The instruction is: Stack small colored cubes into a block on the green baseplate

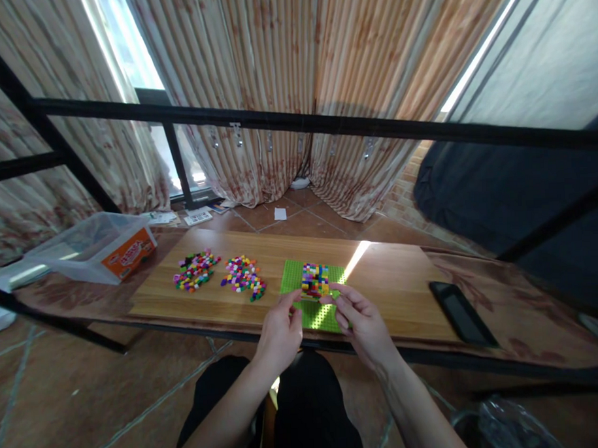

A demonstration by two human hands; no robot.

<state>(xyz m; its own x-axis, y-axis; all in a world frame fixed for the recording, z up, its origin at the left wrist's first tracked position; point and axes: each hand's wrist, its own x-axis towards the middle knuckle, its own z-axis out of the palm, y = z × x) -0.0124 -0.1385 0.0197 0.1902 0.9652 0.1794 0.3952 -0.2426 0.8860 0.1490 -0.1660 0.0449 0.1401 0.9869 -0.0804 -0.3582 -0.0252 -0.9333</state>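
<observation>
A many-coloured block of small toy building bricks (315,279) is over the green studded baseplate (291,271), between my two hands. My left hand (282,328) is closed, its thumb and index finger at the block's lower left corner. From the other side my right hand (362,318) grips the lower right edge with bent fingers. Bright yellow-green shows between the right fingertips; whether it is a brick or sunlit baseplate I cannot tell. The block's underside is hidden, so I cannot see whether it touches the baseplate.
Two piles of loose bricks, the left pile (195,272) and the nearer pile (244,277), lie on the wooden board (384,283). A clear plastic bin (91,247) stands far left. A dark phone-like device (463,313) lies at right. A black metal bar (295,121) crosses beyond the board.
</observation>
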